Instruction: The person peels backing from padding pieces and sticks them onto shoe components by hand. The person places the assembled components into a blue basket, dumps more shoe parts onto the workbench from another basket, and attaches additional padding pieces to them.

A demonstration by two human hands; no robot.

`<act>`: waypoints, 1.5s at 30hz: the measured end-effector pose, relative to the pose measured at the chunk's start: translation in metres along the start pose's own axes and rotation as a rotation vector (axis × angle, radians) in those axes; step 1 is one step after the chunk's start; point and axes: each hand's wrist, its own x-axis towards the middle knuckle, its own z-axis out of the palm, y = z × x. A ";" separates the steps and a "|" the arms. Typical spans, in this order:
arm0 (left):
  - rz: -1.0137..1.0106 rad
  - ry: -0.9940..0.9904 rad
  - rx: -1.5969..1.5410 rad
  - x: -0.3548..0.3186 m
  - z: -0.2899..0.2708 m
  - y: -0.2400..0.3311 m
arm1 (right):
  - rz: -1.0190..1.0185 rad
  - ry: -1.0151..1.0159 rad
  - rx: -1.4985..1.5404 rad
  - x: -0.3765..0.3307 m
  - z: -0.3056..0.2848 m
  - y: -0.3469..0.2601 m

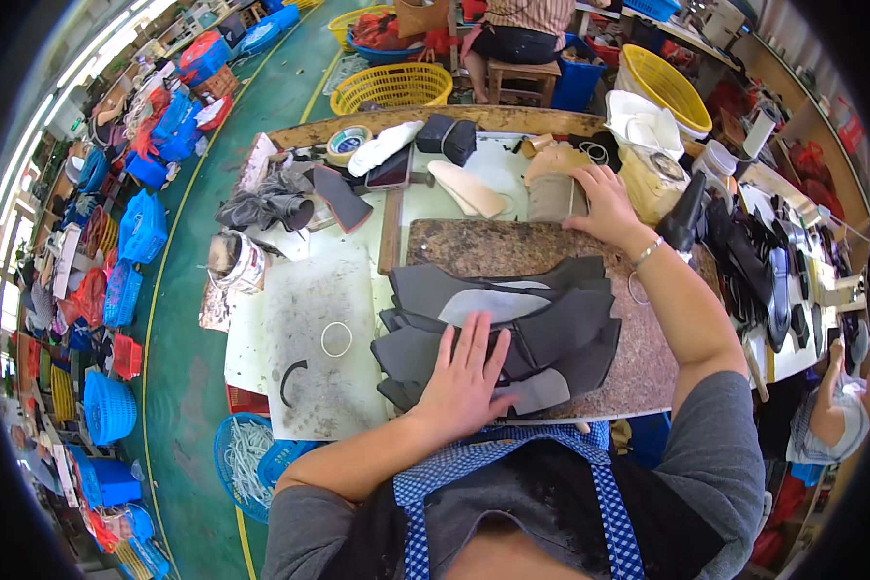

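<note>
A white-topped workbench (pixel 245 348) carries a speckled brown board (pixel 648 348), on which dark grey cut pieces (pixel 563 329) overlap. Left of the board lies a pale, stained slab (pixel 304 290); just beyond the board are a taupe bundle (pixel 551 199) and a beige insole-shaped piece (pixel 466 188), with a tape roll (pixel 335 155) and a black block (pixel 447 139) farther back. A crumpled dark heap (pixel 266 205), perhaps plastic, sits beyond the board's left end.

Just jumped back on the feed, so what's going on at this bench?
A person's left hand lies with fingers spread on a pile of dark pieces. The right hand is at the right edge of a grey bundle farther back; whether it grips it is unclear. The pile rests on a mottled brown board, with a pale, stained sheet to its left.
</note>
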 end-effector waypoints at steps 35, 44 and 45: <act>0.065 0.316 0.424 0.147 -0.013 -0.019 | 0.469 0.042 0.881 -0.052 -0.012 -0.087; 0.027 0.313 0.400 0.143 -0.029 -0.030 | 0.547 -0.058 1.460 -0.050 -0.025 -0.093; 0.059 0.345 0.398 0.141 -0.032 -0.034 | 0.553 -0.086 1.506 -0.050 -0.033 -0.093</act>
